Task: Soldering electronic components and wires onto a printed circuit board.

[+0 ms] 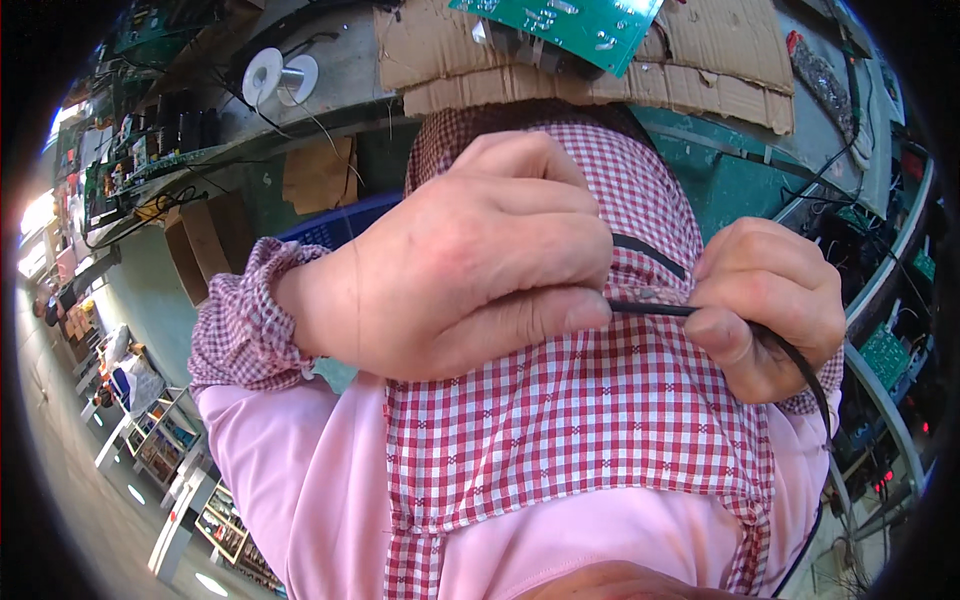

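A thin black cable is stretched between my two hands in front of my checked apron. My left hand is closed, its thumb pressing the cable against the curled fingers. Close by on the right, my right hand pinches the same cable between thumb and fingers. Past the right hand the cable bends down and hangs by my sleeve. A second black stretch runs between the hands a little farther off; whether it is the same cable I cannot tell. The cable's end inside my left fist is hidden.
A green circuit board lies on brown cardboard at the bench's front edge. To its left stands a spool of solder wire. A blue basket and an open carton sit below the bench. A metal rail curves along the right.
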`<state>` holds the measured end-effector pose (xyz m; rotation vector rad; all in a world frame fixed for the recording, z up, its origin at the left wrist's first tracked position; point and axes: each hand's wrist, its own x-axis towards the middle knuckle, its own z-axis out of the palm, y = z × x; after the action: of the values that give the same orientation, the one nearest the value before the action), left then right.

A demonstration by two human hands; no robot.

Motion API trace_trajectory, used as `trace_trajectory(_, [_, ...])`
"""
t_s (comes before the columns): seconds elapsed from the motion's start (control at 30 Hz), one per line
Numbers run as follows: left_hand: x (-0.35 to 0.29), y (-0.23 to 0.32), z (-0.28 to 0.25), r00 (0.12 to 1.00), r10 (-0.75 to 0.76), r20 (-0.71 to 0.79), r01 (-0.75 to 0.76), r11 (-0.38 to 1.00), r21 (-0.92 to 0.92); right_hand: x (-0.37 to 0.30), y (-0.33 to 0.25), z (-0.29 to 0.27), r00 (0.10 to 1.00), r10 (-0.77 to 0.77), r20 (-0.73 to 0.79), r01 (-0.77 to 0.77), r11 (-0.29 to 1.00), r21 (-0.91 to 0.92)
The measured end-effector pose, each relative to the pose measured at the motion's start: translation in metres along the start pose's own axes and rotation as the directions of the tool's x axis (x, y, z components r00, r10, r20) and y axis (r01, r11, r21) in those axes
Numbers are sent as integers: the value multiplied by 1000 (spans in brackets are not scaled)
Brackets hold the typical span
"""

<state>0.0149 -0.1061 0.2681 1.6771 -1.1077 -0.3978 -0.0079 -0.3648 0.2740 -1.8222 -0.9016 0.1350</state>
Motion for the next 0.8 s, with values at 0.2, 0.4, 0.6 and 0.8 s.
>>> trace_trajectory(0.2, [-13, -6, 8, 997, -81, 1, 80, 982, -173, -11, 7, 4, 993, 107, 39, -112, 983, 145])
trace_trajectory(0.4, [-16, -13, 8, 992, -125, -16, 116, 957, -265, -13, 19, 10, 991, 128, 49, -136, 945, 297])
trace_trajectory(0.6, [-27, -12, 1, 952, -278, 129, 307, 878, -368, -31, 25, 19, 968, 240, 67, -245, 870, 428])
trace_trajectory(0.8, [-46, -24, -12, 805, -591, 55, 551, 709, -441, -51, 24, 11, 851, 499, -162, -431, 841, 325])
